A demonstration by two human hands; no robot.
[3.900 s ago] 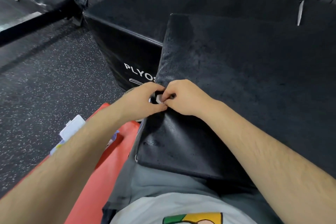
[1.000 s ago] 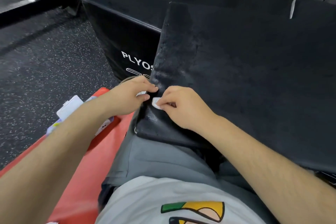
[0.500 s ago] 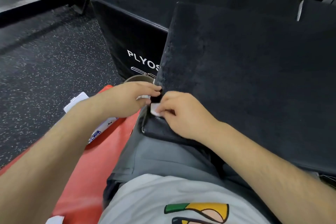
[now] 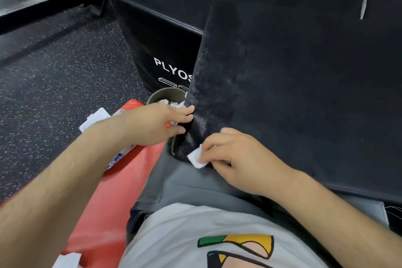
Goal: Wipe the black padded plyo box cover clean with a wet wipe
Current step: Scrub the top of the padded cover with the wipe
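Black padded vinyl fills most of the view: the plyo box cover (image 4: pixel 304 93) lies slanted across the person's lap, its near corner resting on grey shorts (image 4: pixel 185 183). The right hand (image 4: pixel 237 163) sits on that corner, fingers bent, pinching a small folded wet wipe (image 4: pixel 195 158) against the surface just at its fingertips. The left hand (image 4: pixel 156 124) takes the cover's side edge between its fingers and thumb, apparently to steady it. Just beyond the left hand stands a round bin (image 4: pixel 158 95) with crumpled white wipes (image 4: pixel 174 104) in it, and under the left forearm a pack of wipes (image 4: pixel 95 118) lies on a red mat (image 4: pixel 121 180). Further out is the plyo box (image 4: pixel 165 45) itself.

The patch between the two hands looks smoother and shinier than the dull, mottled expanse beyond the right hand. Judging by that, only this corner has been dealt with so far, and most of the top is left to wipe.
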